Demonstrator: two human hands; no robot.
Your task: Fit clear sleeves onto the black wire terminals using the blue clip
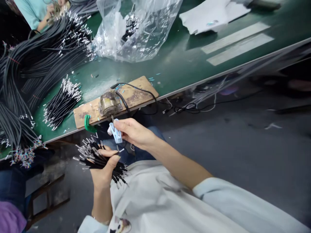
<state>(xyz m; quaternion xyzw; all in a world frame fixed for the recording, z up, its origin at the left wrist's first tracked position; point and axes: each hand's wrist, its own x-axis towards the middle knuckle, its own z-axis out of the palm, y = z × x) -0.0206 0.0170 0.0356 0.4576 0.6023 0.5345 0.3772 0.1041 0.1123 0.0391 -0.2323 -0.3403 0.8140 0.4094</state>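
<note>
In my left hand [104, 170] is a bundle of short black cables [93, 155] with silvery ends, fingers wrapped round it and one tip standing out by the thumb. My right hand [131, 131] pinches a light blue plastic clip [116, 132], which looks like a clothespin. The clip is just below the thin shaft of a small, worn motor [108, 103]; whether they touch I cannot tell. That motor sits on a wooden board [138, 90] at the table edge, beside a green clamp [89, 124].
Another bundle of short cables [63, 103] lies left of the board, with long grey cables [36, 58] beyond. A clear plastic bag [145, 38] and white paper [206, 16] rest on the green table [179, 68]. A co-worker's hands [54, 8] show at top left. Wires [191, 108] hang below the edge.
</note>
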